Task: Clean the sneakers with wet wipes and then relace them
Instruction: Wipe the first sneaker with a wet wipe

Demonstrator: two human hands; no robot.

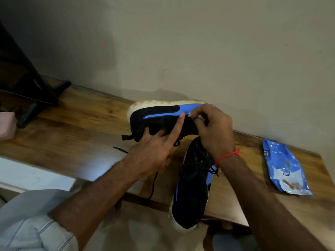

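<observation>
Sneaker [159,115] held on its side at the centre of the frame, pale sole turned up toward the wall, black upper with blue stripe facing the camera. Gripped from below by left hand [154,147], several fingers tucked into the opening, index finger stretched straight along the side. Right hand [213,127] curled at the eyelets, fingertips pinching a lace end [194,115] with pale tip. Second sneaker [194,183] lay below centre, toe toward the bottom edge and hanging over the edge of wooden table [72,127], black laces loose on it. Blue wet wipes pack [284,167] lay flat at right of the frame, well apart from both shoes. Red thread [227,156] tied round the right wrist.
</observation>
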